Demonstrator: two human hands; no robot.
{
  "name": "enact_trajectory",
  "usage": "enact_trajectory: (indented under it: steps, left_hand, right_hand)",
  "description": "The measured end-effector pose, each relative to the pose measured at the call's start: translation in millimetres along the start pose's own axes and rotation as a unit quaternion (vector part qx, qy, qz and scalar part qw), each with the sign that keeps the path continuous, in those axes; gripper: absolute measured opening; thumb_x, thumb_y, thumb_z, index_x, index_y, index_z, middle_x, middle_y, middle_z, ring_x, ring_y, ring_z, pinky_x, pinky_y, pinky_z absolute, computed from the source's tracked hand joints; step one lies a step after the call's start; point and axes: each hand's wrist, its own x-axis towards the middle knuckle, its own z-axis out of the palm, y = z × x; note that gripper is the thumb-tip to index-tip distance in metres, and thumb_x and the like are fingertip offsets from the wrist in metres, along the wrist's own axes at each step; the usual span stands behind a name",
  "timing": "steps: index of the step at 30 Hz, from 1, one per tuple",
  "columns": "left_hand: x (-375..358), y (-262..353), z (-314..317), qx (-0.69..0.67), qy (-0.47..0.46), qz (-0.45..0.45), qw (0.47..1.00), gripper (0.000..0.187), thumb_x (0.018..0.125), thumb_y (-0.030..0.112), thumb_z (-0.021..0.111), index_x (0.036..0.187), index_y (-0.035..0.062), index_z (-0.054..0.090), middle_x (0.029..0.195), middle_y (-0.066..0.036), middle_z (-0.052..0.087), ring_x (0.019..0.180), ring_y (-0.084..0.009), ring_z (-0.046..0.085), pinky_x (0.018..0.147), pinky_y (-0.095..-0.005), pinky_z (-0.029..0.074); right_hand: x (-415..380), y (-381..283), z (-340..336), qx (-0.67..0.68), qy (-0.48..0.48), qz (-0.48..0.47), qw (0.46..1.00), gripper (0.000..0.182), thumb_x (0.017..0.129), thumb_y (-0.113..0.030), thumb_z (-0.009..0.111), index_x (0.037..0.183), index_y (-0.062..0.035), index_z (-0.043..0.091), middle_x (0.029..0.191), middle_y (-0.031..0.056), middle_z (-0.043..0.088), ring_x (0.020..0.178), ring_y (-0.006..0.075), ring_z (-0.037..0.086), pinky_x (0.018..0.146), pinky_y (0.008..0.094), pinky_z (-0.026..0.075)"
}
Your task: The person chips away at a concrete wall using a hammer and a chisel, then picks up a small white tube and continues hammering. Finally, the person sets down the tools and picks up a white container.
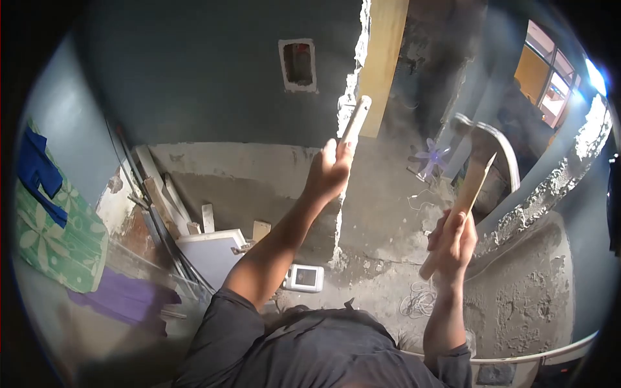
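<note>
My left hand (pixel 330 171) is closed round a pale, dusty chisel (pixel 356 119) with a rounded outer end. It overlaps the broken plaster edge (pixel 349 87) in this view, and the chisel's lower part is hidden behind my fingers. To the right, my right hand (pixel 453 242) grips the wooden handle of a hammer (pixel 475 187). The hammer's curved metal head shows above the hand, partly smeared, well apart from the chisel.
A recessed wall box (pixel 298 64) sits in the dark wall. Wood offcuts (pixel 169 194) and black cables (pixel 155 216) stand at left, near a white panel (pixel 210 258) and a white device with a screen (pixel 305 278). Coiled wire (pixel 419 301) lies below my right hand; cloths (pixel 58 246) hang far left.
</note>
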Motion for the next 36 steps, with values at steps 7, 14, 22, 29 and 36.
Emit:
enact_trajectory:
  steps: [7,14,22,29,36]
  left_hand:
    - [3.1,3.3,19.9,-0.101,0.018,-0.015,0.995,0.047,0.101,0.042,0.053,0.078,0.0009,0.053,0.061,-0.005,0.059,0.051,-0.0162,0.057,0.05,-0.0346,0.046]
    - [0.0,19.2,18.9,-0.14,0.011,-0.063,0.988,0.048,0.101,0.042,0.053,0.08,-0.0015,0.056,0.062,-0.007,0.058,0.05,-0.0182,0.057,0.049,-0.036,0.045]
    - [-7.6,34.1,20.3,-0.19,0.034,-0.085,0.978,0.046,0.102,0.038,0.052,0.073,0.0024,0.05,0.054,0.0,0.049,0.04,-0.0115,0.045,0.036,-0.0315,0.036]
    - [-1.5,30.1,11.8,-0.212,-0.005,-0.068,0.975,0.048,0.102,0.037,0.052,0.069,0.0025,0.049,0.054,0.0,0.05,0.039,-0.0117,0.044,0.036,-0.0314,0.035]
    - [7.1,19.2,3.4,-0.304,-0.061,-0.091,0.946,0.033,0.102,0.035,0.055,0.082,0.0087,0.052,0.062,0.003,0.049,0.041,-0.0062,0.042,0.034,-0.0253,0.029]
  right_hand:
    - [55.4,-86.9,17.6,0.025,0.008,-0.106,0.994,0.044,0.106,-0.045,0.042,0.106,-0.0024,0.052,0.065,0.0028,0.049,0.047,0.0081,0.046,0.042,0.0231,0.036]
    - [81.0,-9.1,73.6,-0.252,-0.112,-0.08,0.958,0.028,0.105,-0.03,0.051,0.098,-0.0026,0.054,0.075,0.0192,0.058,0.063,0.033,0.06,0.063,0.0417,0.048]
    - [98.6,-99.4,39.2,-0.099,0.053,-0.115,0.987,0.037,0.103,-0.044,0.051,0.097,-0.0076,0.056,0.069,0.0012,0.052,0.047,0.0067,0.046,0.039,0.0218,0.036]
    - [97.6,-59.8,58.4,-0.139,0.032,-0.215,0.966,0.015,0.103,-0.018,0.05,0.101,-0.0048,0.056,0.086,0.0097,0.057,0.064,0.0233,0.061,0.056,0.0427,0.05]
    - [93.0,-73.7,60.1,-0.242,0.003,-0.072,0.968,0.031,0.103,-0.033,0.054,0.093,-0.0036,0.058,0.065,0.0078,0.056,0.056,0.0154,0.056,0.055,0.0312,0.047]
